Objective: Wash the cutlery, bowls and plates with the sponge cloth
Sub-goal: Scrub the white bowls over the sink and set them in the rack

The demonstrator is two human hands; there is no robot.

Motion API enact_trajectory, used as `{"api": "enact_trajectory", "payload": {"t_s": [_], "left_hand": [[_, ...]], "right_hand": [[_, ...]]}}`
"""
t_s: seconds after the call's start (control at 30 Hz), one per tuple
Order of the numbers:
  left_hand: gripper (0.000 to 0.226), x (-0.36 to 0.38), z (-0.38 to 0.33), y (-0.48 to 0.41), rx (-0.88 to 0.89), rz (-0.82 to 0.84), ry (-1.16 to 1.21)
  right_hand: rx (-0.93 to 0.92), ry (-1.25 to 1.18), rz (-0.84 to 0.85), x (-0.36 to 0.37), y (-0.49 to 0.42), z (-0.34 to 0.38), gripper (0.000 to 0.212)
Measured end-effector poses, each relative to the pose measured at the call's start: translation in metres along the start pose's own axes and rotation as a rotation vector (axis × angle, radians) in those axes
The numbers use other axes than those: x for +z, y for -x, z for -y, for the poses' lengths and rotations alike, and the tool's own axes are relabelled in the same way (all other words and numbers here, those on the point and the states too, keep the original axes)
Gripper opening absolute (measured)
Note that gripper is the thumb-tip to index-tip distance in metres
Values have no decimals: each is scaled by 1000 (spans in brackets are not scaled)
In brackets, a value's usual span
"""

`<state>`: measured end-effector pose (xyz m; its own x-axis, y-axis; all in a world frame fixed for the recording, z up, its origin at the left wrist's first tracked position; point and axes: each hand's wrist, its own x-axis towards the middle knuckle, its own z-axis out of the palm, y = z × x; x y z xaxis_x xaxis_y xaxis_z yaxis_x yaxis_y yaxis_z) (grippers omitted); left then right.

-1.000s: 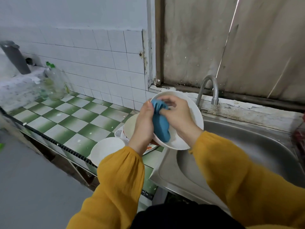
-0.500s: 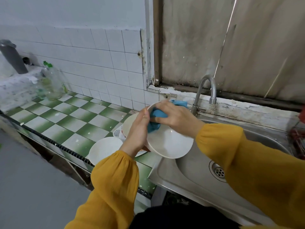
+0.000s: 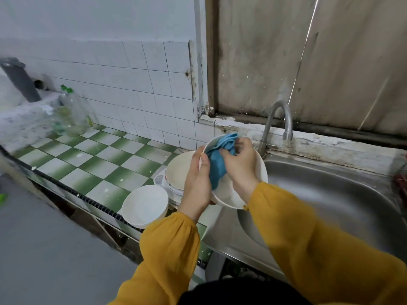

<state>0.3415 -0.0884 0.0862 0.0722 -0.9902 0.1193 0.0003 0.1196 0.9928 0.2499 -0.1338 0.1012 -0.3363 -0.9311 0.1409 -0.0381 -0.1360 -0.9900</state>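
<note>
Far left of the tap (image 3: 267, 126), 1 white bowl (image 3: 144, 205) sat on the counter, with a stack of plates (image 3: 179, 170) between it and the tap. Nearer the tap, the left hand (image 3: 197, 181) gripped the left rim of a 2nd bowl (image 3: 229, 195), tilted with its inside facing the person. Just left of the tap, the right hand (image 3: 241, 166) clutched the blue cloth (image 3: 217, 166) against that inside. The next wipe would likely run downward, toward the wrist.

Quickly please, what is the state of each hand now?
Left hand: grips the white bowl by its rim.
Right hand: holds the blue sponge cloth inside the bowl.
</note>
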Motion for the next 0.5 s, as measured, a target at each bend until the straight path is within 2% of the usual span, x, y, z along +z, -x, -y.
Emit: {"api": "enact_trajectory", "payload": {"t_s": [0.03, 0.1, 0.13, 0.17, 0.23, 0.27, 0.3, 0.33, 0.43, 0.5], "left_hand": [[61, 0, -1, 0, 2, -1, -1], [44, -5, -1, -4, 2, -28, 9], [39, -7, -1, -5, -4, -30, 13], [41, -8, -1, -5, -3, -19, 5], [52, -6, -1, -1, -6, 35, -27], [52, -4, -2, 1, -8, 41, -43], [48, -4, -4, 0, -1, 31, -58], [44, -6, -7, 0, 2, -2, -58], [46, -26, -16, -9, -51, -89, 26], [37, -40, -25, -9, -104, -75, -3]], "right_hand": [[-21, 14, 35, 0, 0, -1, 32], [-6, 47, 236, 3, 4, -2, 34], [0, 56, 268, 3, 5, -3, 35], [-6, 42, 209, 4, 4, -4, 36], [10, -29, -16, 5, 2, -3, 35], [23, -47, -62, 6, 3, -3, 33], [19, -46, -7, 8, 6, -5, 33], [-10, -25, 134, 9, 11, -8, 33], [-162, 110, 751, -5, 22, -4, 35], [-339, 510, 1053, -25, 6, 0, 31]]}}
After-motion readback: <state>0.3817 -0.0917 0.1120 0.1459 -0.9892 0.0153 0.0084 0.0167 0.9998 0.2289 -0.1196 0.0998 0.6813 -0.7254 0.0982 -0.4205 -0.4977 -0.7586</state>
